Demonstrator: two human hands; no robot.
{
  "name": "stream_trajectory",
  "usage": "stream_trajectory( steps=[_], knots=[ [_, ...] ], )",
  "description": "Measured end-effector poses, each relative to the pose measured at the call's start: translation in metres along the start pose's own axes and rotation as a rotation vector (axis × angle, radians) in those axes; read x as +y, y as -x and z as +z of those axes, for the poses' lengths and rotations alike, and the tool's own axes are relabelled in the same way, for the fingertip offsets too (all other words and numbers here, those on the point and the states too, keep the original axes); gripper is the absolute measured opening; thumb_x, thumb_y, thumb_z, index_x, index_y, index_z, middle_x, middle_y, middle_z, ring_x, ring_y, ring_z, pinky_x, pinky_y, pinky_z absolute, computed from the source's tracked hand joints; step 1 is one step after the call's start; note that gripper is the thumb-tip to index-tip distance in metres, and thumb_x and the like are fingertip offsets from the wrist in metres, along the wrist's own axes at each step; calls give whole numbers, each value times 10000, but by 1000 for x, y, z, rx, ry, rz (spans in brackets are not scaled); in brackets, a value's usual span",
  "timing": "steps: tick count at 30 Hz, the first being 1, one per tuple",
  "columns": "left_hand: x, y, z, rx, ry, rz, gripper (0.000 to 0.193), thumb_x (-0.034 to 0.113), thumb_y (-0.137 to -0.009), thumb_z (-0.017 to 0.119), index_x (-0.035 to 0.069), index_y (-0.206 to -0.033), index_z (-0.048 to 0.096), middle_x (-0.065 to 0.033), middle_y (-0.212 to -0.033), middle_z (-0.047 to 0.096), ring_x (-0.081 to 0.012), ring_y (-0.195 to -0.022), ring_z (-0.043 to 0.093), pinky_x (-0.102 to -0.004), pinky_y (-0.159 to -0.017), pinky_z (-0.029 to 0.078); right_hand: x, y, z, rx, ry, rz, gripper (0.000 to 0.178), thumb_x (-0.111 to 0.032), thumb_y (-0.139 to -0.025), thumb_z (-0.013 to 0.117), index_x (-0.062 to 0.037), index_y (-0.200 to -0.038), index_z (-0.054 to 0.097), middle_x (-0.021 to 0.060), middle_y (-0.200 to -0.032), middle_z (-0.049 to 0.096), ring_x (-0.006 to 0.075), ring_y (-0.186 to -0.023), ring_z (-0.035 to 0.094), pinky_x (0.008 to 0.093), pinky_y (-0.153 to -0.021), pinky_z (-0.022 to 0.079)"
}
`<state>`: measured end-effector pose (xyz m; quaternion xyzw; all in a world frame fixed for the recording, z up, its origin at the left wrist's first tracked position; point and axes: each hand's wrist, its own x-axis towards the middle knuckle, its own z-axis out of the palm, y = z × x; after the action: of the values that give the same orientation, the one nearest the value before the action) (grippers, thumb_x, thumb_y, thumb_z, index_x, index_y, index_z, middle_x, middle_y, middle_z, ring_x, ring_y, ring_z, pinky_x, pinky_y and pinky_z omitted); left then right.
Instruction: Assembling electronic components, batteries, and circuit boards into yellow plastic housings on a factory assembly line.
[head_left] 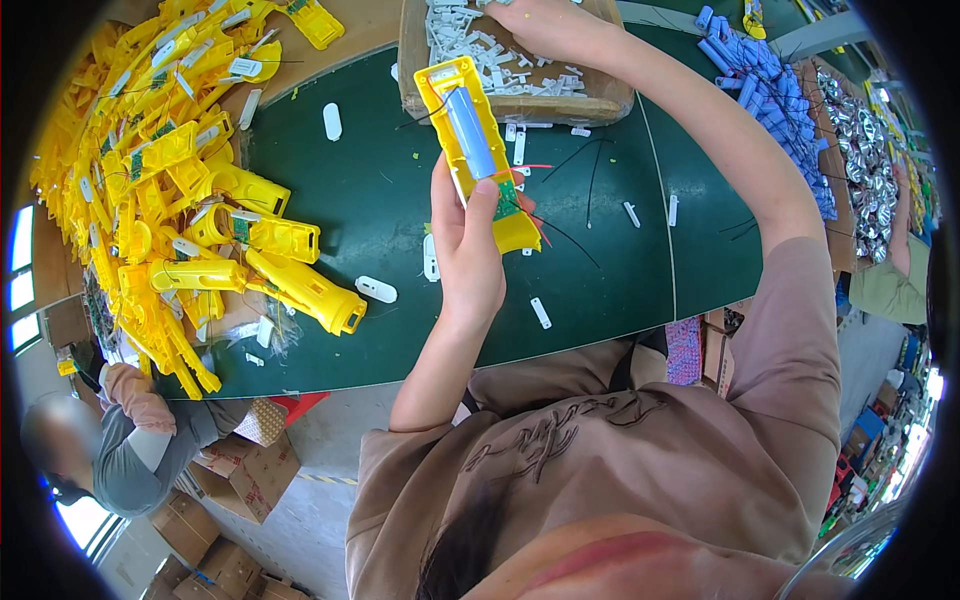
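My left hand [470, 245] is closed around a yellow plastic housing half [432, 88], held tilted above the green table with its hollow side up. Inside the housing lies a blue cylindrical battery [468, 135], and below it a small green circuit board [508, 198]. Thin red and black wires stick out from the housing. My right hand [548, 28] reaches over a cardboard box [615, 95] of small white plastic parts [490, 65]. Its fingers are bent together at the parts, cut off in part by the upper edge; what they pinch cannot be made out.
A big heap of yellow housings [180, 160] covers the table's left side. Blue batteries with wires [765, 95] are piled at the far right, beside a box of shiny metal pieces [860, 150]. Loose white pieces [376, 289] lie on the green table [600, 260]. Another person [150, 440] is at left.
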<state>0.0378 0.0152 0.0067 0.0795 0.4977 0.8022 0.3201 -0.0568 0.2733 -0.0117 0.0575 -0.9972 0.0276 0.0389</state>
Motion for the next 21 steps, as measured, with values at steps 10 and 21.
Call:
stream_trajectory(
  steps=[10, 21],
  knots=[
    [-1, 0, -1, -18, 22, 3, 450, 113, -941, 423, 65, -1365, 280, -120, -1031, 552, -150, -795, 596, -295, -667, 530, -19, 42, -43, 160, -820, 157, 88, -28, -827, 549, -7, -912, 554, 105, -747, 619, 180, -681, 610, 299, -612, 478],
    [-17, 11, 2, -88, -460, 468, 504, 8, -880, 442, 11, -1351, 260, -149, -1080, 536, -168, -842, 592, -302, -732, 511, -93, 125, -93, 658, -853, -168, 180, 25, -836, 610, -9, -1012, 600, 65, -902, 640, 116, -758, 612, 221, -687, 488]
  ],
)
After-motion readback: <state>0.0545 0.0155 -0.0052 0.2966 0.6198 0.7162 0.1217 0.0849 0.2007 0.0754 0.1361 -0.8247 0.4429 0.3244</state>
